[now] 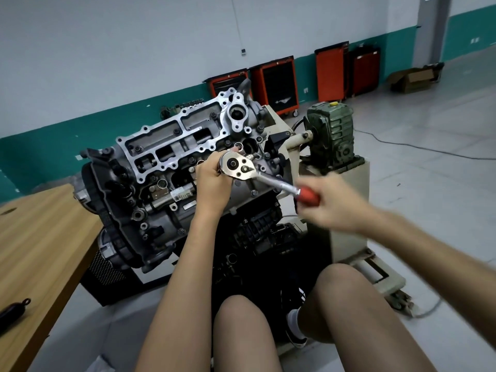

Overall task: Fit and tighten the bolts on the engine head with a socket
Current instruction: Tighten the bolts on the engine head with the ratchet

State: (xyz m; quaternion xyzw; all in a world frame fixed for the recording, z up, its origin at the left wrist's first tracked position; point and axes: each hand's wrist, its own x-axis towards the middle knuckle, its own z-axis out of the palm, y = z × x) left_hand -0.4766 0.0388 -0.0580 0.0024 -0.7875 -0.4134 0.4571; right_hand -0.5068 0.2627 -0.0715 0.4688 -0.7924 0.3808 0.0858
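A grey cast-metal engine head [171, 146] sits tilted on a beige stand [349, 245]. The left hand [213, 181] curls around the head of a chrome, red-handled ratchet wrench [237, 167], likely steadying its hidden socket on a bolt. The blurred right hand [332, 202] grips the handle [308, 196] for leverage.

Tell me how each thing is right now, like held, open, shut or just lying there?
ratchet: held in both hands, its head over the engine head.
left hand: grips the ratchet's round head.
right hand: grips the red handle, blurred.
engine head: tilted, its top uncovered.
cardboard box: open, on the floor.
black object: lying untouched on the wooden table.
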